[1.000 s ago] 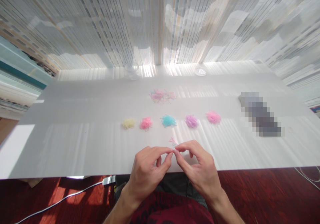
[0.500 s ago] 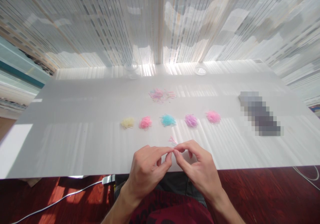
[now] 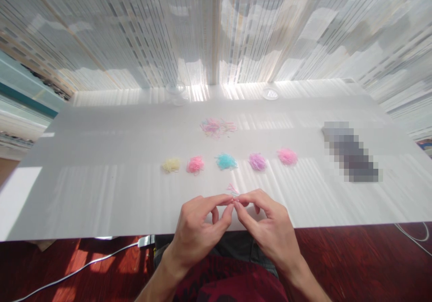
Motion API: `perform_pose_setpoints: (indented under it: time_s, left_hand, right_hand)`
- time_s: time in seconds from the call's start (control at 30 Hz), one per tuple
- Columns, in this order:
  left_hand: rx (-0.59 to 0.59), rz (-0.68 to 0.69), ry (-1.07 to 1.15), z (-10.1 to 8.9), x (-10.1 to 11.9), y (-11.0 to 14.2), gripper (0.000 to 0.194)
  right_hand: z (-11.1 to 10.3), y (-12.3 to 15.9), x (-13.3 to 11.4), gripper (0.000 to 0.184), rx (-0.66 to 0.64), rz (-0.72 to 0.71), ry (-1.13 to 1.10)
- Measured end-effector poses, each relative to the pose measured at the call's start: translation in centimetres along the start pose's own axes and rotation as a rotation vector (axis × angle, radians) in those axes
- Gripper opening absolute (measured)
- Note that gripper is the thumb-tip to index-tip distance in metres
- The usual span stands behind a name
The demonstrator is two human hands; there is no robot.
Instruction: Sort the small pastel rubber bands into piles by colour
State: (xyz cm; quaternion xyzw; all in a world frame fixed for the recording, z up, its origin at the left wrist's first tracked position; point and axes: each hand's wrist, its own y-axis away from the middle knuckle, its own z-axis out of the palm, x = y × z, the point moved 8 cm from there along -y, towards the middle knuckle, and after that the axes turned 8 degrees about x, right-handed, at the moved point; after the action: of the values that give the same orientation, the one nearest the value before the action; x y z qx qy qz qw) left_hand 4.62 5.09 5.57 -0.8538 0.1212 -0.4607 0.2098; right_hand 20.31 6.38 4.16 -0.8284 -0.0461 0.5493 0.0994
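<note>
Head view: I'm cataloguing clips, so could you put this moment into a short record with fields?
Surface: white table
Hands: left hand and right hand, fingertips close together; anything pinched there is too small to identify
Just beyond hands: loose strands
Row, left to right: yellow pile, coral pile, turquoise pile, purple pile, pink pile
Behind row: mixed-colour pile
Far right: pixelated object, unidentifiable
</note>
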Motion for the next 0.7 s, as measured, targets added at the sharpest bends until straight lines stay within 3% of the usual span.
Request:
perform_pose_setpoints:
  time_s: [0.7]
  left_hand:
    - [0.018,0.129,-0.032,-0.7,1.3,-0.2,0.019]
  right_hand:
    - [-0.1,0.1,0.5,0.009,-0.015,0.086,-0.070]
